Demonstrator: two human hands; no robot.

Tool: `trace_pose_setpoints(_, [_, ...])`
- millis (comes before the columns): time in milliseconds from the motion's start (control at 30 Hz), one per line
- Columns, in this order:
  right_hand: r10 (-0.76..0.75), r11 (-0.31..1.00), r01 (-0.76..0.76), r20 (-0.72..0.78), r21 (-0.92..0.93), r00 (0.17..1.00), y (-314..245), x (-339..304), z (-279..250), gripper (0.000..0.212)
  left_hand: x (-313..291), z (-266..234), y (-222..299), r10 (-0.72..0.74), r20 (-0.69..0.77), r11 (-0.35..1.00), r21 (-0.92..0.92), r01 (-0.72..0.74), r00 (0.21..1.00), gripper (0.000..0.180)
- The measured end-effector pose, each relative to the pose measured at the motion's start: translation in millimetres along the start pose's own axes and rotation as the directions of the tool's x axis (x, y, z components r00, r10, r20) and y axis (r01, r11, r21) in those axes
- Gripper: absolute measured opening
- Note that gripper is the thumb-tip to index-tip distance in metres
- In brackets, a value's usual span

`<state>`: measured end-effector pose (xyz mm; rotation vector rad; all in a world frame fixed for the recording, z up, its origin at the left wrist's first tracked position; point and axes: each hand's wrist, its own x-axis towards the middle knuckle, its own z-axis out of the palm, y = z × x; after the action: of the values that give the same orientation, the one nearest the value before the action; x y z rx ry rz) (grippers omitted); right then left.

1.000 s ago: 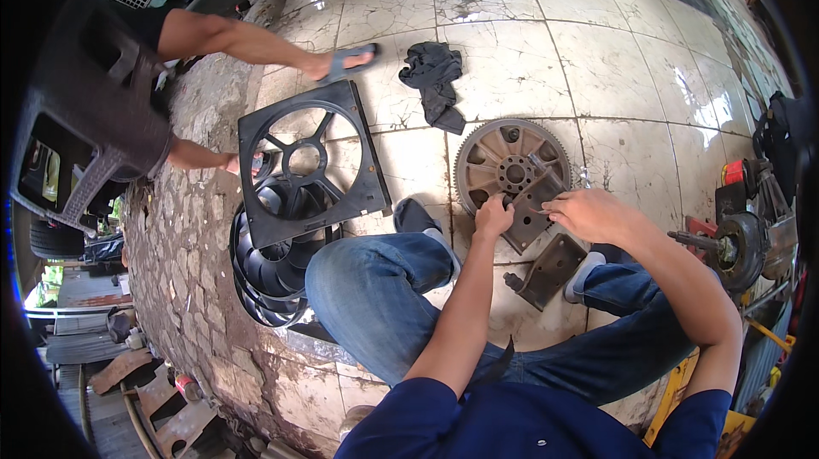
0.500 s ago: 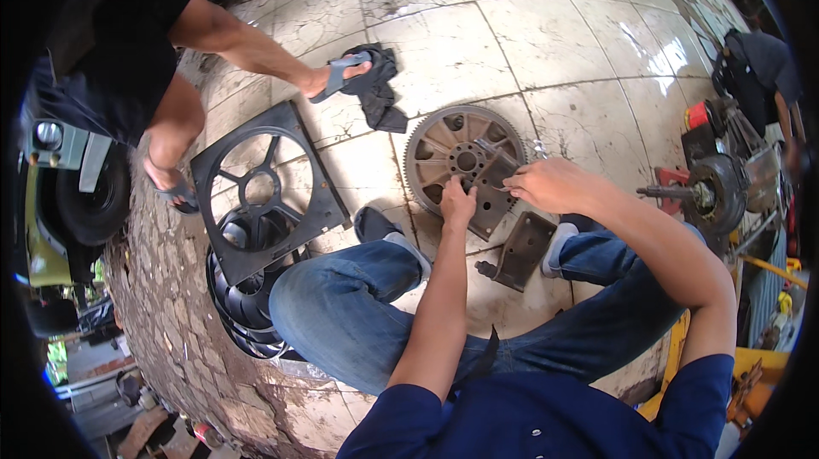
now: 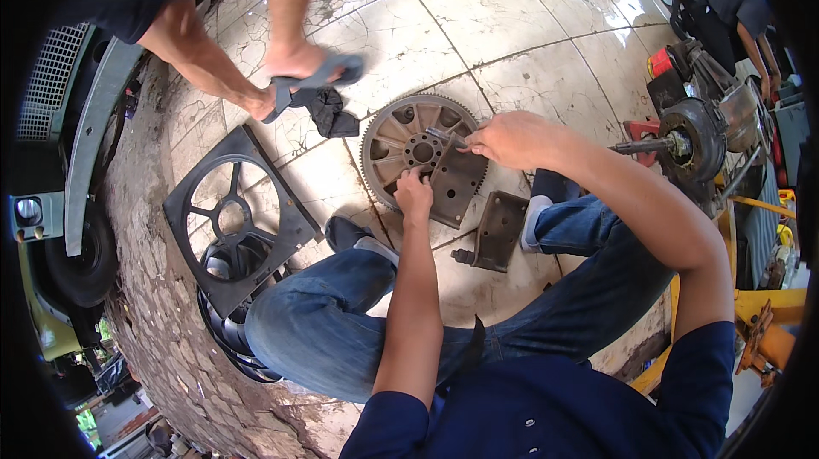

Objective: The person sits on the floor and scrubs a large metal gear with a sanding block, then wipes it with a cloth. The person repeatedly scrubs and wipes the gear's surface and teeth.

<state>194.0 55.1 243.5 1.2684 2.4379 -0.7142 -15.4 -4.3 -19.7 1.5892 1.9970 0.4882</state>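
Note:
A round toothed flywheel, rusty brown with spokes and a ring of bolt holes, lies flat on the tiles in front of me. A dark steel bracket with holes leans over its right part. My left hand is closed at the bracket's left edge, its fingertips partly hidden. Over the bracket's upper end, my right hand pinches a slim grey metal piece whose exact kind is unclear. A second holed bracket lies near my right foot, with a short threaded part beside it.
To the left, a black fan shroud rests over a dark fan. A person's sandalled foot is by a black cloth. A shafted machine part stands right; another person is behind it.
The view has shifted, moving the floor things leftward. My right hand has moved up along the bracket to its upper end. The person at left has stepped, one foot blurred beside the cloth.

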Motion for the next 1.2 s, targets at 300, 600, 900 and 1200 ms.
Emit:
trace_pose_setpoints(300, [0.064, 0.996, -0.062, -0.027, 0.071, 0.998, 3.9, -7.5, -11.4, 0.031, 23.1, -17.1, 19.1, -0.286, -0.195, 0.86, -0.484, 0.161, 0.938, 0.032])
trace_pose_setpoints(600, [-0.103, 0.961, 0.152, -0.209, 0.23, 0.972, -20.3, -103.0, -106.7, 0.034, 51.1, -98.1, 183.6, 0.111, -0.029, 0.434, -0.898, -0.074, 0.993, 0.041])
trace_pose_setpoints(900, [0.337, 0.869, 0.191, -0.829, 0.456, 0.446, 142.8, -113.7, -109.2, 0.04, 73.1, -78.7, 237.9, 0.181, 0.332, 0.208, -0.933, 0.294, 0.926, 0.085])
trace_pose_setpoints(1200, [0.406, 0.875, 0.008, -0.743, 0.484, 0.533, 180.5, -66.5, -47.3, 0.042, 132.8, -87.8, 214.8, -0.063, 0.07, 0.433, -0.897, 0.091, 0.996, 0.093])
